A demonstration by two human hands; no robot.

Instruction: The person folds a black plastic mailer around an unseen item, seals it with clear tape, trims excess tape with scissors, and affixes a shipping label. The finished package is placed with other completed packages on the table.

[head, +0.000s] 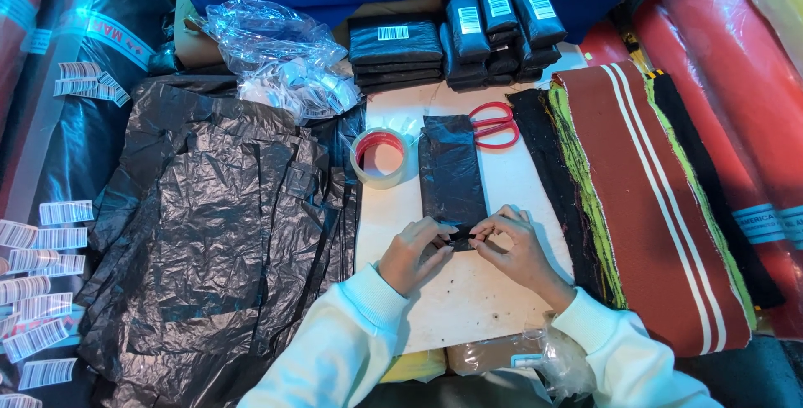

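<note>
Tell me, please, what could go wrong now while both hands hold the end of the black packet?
The left hand and right hand pinch only the near edge of the black plastic packet, so the thin film might slip or tear. The tape roll touches the packet's side and could get knocked. The red scissors lie close to its far end.

This looks like a small textile packing workshop. Fabric rolls [736, 56] crowd the worktop [468, 291] from twelve to three o'clock, with stacked black wrapped packets [452, 40] at twelve. Loose black plastic bags [217, 224] and barcode stickers [42, 291] lie at nine, tape roll [381, 157] and red scissors [493, 126] near centre.
</note>
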